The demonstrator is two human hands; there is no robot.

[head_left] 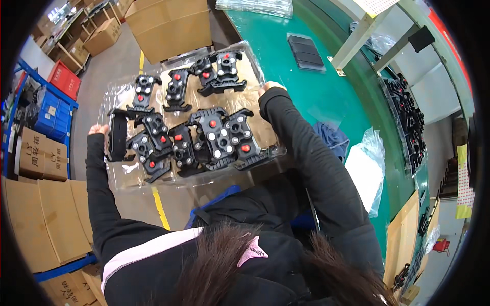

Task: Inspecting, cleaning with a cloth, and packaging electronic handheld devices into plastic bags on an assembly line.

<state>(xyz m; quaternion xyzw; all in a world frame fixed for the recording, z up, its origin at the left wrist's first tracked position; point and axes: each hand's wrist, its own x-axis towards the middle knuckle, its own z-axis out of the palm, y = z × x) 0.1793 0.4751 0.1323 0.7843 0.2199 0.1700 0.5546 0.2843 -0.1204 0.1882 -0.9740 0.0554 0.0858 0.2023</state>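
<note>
A large clear plastic tray (261, 125) is held up in front of me between my two hands. It carries several black plastic brackets (176, 89) with red and silver round knobs, some stacked and tilted against each other. My left hand (98, 129) is closed on the tray's left edge, beside a long black part (118, 135). Closed on the right edge is my right hand (270, 87), near the green table. The fingers of both hands are partly hidden by the tray and sleeves.
An open cardboard box (171, 33) stands beyond the tray. On the green table (260, 38) at right lie a small dark tray (306, 52), a blue cloth (331, 138) and a white plastic bag (368, 168). Another loaded tray (403, 122) stands farther right. Cartons (51, 219) line the left.
</note>
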